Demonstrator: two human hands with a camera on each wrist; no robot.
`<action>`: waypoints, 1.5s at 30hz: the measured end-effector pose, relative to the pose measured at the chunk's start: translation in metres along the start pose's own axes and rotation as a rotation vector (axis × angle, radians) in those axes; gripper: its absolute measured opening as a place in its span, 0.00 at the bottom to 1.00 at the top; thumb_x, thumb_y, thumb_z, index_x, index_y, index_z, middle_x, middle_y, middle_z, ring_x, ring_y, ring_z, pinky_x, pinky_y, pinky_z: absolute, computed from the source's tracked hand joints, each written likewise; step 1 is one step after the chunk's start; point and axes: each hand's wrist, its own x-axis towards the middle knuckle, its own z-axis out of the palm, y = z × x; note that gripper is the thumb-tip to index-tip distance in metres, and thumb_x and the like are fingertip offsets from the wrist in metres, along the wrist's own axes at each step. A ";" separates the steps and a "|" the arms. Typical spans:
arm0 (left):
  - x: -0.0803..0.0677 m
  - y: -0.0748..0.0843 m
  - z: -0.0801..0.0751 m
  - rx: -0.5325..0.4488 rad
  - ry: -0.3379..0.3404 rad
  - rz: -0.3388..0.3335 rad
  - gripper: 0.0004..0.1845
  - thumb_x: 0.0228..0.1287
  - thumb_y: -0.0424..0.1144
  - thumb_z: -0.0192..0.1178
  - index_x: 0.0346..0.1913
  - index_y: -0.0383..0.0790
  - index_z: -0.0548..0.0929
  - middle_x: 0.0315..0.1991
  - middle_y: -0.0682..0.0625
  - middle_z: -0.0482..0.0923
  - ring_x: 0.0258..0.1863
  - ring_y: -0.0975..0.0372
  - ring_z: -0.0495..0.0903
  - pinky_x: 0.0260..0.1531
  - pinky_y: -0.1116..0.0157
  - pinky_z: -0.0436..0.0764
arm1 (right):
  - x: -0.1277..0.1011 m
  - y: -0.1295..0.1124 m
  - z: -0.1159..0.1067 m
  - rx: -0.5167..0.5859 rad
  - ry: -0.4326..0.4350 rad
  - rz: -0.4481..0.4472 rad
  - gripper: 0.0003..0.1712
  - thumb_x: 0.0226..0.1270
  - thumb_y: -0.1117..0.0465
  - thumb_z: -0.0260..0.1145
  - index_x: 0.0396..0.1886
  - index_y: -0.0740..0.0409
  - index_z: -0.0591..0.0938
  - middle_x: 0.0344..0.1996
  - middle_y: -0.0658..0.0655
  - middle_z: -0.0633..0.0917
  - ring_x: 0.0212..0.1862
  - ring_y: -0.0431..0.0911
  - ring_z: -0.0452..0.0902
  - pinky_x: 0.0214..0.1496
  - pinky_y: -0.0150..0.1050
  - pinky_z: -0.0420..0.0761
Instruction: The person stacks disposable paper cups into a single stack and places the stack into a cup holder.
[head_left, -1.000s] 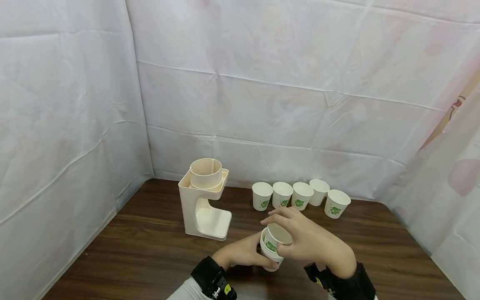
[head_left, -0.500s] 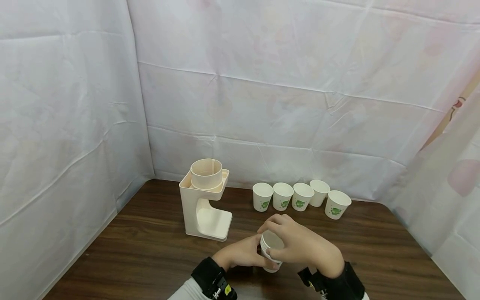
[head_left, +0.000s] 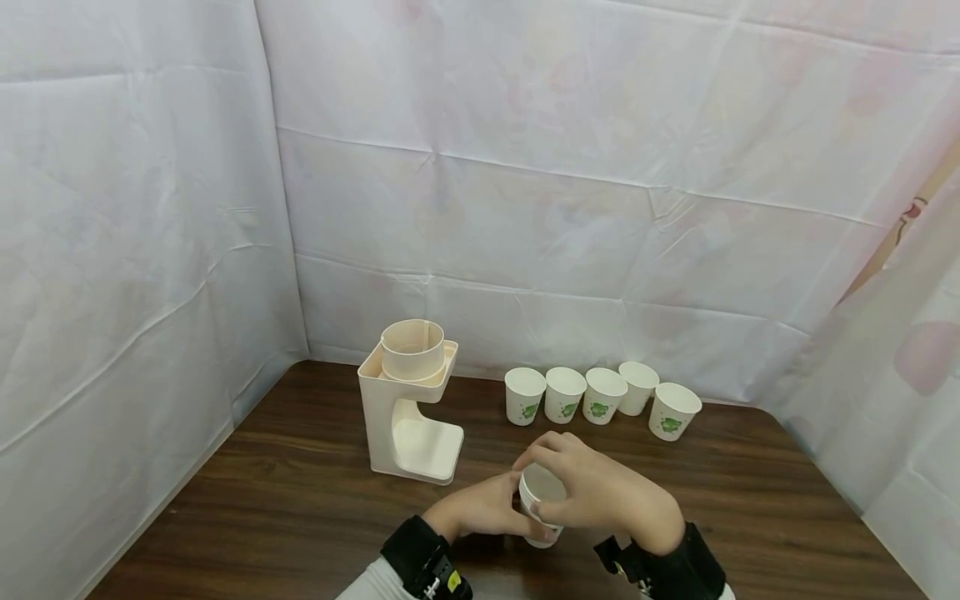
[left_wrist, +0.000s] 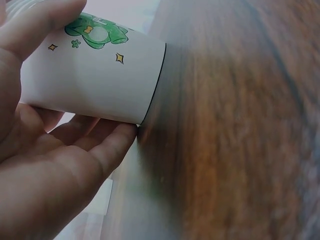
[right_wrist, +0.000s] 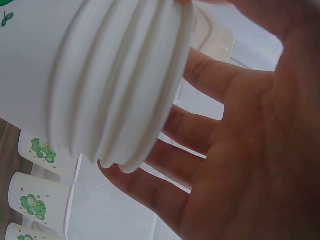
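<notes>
A short stack of white paper cups point(head_left: 538, 500) with green print stands on the brown table point(head_left: 300, 500), near its front edge. My left hand point(head_left: 487, 507) grips the stack's lower part from the left. In the left wrist view the thumb and fingers point(left_wrist: 107, 145) wrap the bottom cup point(left_wrist: 95, 75). My right hand point(head_left: 596, 492) curls over the stack's top from the right, fingers around the rim. The right wrist view shows the nested rims point(right_wrist: 120, 85) against my palm point(right_wrist: 250, 150).
A cream plastic cup dispenser stand point(head_left: 411, 400) stands left of the hands. Several single paper cups point(head_left: 603, 394) form a row along the back, also visible in the right wrist view as cups point(right_wrist: 32, 202). White sheets wall in the left, back and right.
The top cup, tilted and raised a second ago, has gone down into the stack under my right hand. My left hand has kept its hold.
</notes>
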 end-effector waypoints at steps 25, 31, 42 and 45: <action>-0.001 -0.001 -0.002 -0.029 0.006 -0.003 0.40 0.60 0.39 0.71 0.72 0.53 0.62 0.60 0.58 0.72 0.59 0.66 0.72 0.60 0.63 0.67 | -0.005 0.008 -0.005 0.006 0.004 0.075 0.23 0.67 0.44 0.69 0.59 0.43 0.80 0.57 0.45 0.76 0.57 0.47 0.69 0.48 0.44 0.76; -0.001 -0.001 -0.001 -0.024 0.013 0.005 0.39 0.59 0.38 0.72 0.71 0.55 0.65 0.58 0.59 0.74 0.57 0.66 0.73 0.58 0.65 0.69 | -0.009 0.010 -0.010 0.044 0.012 0.080 0.26 0.62 0.45 0.73 0.59 0.41 0.80 0.57 0.49 0.77 0.52 0.48 0.71 0.41 0.41 0.76; -0.001 -0.002 0.000 -0.012 0.030 0.005 0.38 0.58 0.37 0.73 0.69 0.56 0.67 0.56 0.60 0.78 0.58 0.67 0.74 0.61 0.63 0.66 | -0.018 0.018 -0.023 -0.026 0.086 0.058 0.23 0.65 0.54 0.69 0.60 0.44 0.79 0.57 0.47 0.78 0.60 0.47 0.73 0.57 0.51 0.76; -0.001 -0.001 0.000 -0.020 0.030 0.006 0.39 0.58 0.36 0.74 0.70 0.55 0.67 0.57 0.60 0.77 0.59 0.67 0.74 0.62 0.61 0.65 | -0.020 0.021 -0.026 -0.017 0.114 0.063 0.22 0.64 0.59 0.67 0.59 0.45 0.80 0.57 0.48 0.78 0.61 0.48 0.74 0.57 0.52 0.76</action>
